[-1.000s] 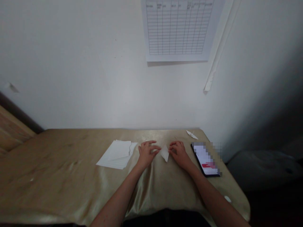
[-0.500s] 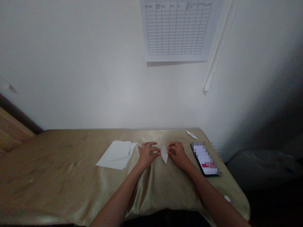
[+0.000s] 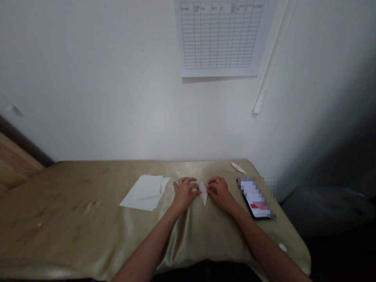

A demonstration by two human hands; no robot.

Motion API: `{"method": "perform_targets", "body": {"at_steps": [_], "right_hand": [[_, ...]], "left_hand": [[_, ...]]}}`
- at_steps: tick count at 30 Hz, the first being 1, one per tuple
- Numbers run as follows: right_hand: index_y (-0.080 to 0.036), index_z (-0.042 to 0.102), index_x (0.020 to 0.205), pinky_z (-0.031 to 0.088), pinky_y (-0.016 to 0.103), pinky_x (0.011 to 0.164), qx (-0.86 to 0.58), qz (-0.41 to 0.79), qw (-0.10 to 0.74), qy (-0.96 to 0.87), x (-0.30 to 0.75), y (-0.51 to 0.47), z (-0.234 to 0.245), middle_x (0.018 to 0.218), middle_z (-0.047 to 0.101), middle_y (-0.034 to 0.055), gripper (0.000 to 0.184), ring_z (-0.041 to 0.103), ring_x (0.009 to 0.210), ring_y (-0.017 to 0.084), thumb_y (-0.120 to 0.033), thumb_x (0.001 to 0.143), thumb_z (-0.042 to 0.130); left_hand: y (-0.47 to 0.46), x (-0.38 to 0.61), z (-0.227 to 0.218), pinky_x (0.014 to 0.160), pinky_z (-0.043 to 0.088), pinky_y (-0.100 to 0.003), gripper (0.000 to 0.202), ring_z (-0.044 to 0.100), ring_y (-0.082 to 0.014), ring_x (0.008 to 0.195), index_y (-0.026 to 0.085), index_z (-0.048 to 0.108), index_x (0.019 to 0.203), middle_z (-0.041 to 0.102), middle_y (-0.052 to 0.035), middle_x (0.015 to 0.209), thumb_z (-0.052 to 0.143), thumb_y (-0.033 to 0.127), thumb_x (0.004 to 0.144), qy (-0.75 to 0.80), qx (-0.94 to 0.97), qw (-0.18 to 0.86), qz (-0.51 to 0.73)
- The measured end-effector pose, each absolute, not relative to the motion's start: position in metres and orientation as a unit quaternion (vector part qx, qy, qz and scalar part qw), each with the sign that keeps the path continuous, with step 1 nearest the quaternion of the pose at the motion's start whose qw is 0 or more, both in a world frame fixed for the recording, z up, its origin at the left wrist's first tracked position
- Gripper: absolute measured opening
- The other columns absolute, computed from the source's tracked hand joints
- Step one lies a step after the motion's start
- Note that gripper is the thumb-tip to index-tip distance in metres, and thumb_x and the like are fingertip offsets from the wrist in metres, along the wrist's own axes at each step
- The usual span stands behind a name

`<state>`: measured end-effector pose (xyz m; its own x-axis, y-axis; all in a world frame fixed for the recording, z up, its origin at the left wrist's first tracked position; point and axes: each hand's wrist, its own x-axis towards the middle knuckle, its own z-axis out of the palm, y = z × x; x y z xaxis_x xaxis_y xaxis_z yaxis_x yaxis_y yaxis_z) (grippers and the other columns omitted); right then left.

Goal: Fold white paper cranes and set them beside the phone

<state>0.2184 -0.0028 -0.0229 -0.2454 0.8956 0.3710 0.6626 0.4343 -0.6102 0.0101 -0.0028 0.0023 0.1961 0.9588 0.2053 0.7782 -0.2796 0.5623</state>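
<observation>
Hands (image 3: pixel 184 192) (image 3: pixel 219 192) pinch folded paper (image 3: pixel 203 192) — tabletop.

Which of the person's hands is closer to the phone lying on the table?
The right hand. It rests just left of the phone, apart from it, fingers on the small folded paper. The left hand lies beyond that paper, farther from the phone.

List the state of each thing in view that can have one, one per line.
Folded paper piece: partly folded, narrow and pointed, lying on the table.
Left hand: fingertips pinching the paper's left edge.
Right hand: fingertips pinching its right edge.
Paper stack: flat, top sheet torn at one corner.
Phone: face up, screen lit.
Small paper figure: finished, untouched near the wall.
</observation>
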Motion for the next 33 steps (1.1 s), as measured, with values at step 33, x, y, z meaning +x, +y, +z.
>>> {"method": "perform_targets", "body": {"at_steps": [33], "right_hand": [[-0.023, 0.066, 0.09, 0.033, 0.045, 0.11, -0.557, 0.124, 0.259, -0.779, 0.206, -0.009, -0.017, 0.116, 0.062, 0.0074, 0.04, 0.051, 0.118, 0.029, -0.051, 0.071, 0.085]], "left_hand": [[0.002, 0.014, 0.002, 0.116, 0.012, -0.071, 0.019, 0.041, -0.0323, 0.136, 0.034, 0.077, 0.092, 0.06, -0.0015, 0.138, 0.084, 0.041, 0.075, 0.621, 0.737, 0.156, 0.218]]}}
